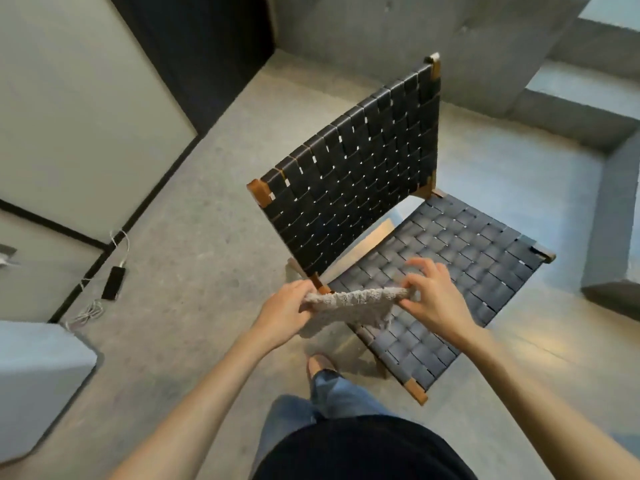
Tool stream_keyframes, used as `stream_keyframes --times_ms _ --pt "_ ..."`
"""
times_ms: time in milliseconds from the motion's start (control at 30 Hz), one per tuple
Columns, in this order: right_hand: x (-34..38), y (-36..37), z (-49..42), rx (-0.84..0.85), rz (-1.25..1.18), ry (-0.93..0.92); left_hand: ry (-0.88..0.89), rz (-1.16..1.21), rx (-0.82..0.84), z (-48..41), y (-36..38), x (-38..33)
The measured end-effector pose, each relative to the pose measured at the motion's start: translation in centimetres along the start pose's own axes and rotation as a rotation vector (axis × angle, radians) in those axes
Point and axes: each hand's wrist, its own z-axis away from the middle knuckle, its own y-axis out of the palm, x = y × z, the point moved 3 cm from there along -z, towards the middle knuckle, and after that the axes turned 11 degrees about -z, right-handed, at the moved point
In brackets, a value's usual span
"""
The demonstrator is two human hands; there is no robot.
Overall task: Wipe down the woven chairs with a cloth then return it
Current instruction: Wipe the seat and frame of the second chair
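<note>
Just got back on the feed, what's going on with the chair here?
A person stands at the woven chair, holding a grey cloth stretched between both hands over a corner of its seat. The left hand grips one end, the right hand pinches the other. Whether the cloth touches the weave is unclear.

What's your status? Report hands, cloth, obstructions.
Status: left hand and right hand pinch grey cloth taut. Cloth over woven chair seat. Nothing blocking the seat.

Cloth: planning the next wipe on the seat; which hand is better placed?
Probably right. The right hand pinches the cloth over the woven seat; the left hand grips its other end off the seat's edge.
</note>
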Motion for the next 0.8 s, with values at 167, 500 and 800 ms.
stream_keyframes --times_ms 167,500,800 --pt "-1.6 -0.6 -0.3 -0.099 0.058 0.179 0.156 -0.068 0.084 -6.9 -0.3 0.7" --pt "-3.3 2.4 3.7 -0.490 -0.157 0.629 0.634 -0.194 0.171 -17.1 2.2 0.4" --pt "-3.2 15.9 6.6 -0.624 -0.335 0.866 0.726 -0.164 0.287 -19.7 10.2 7.1"
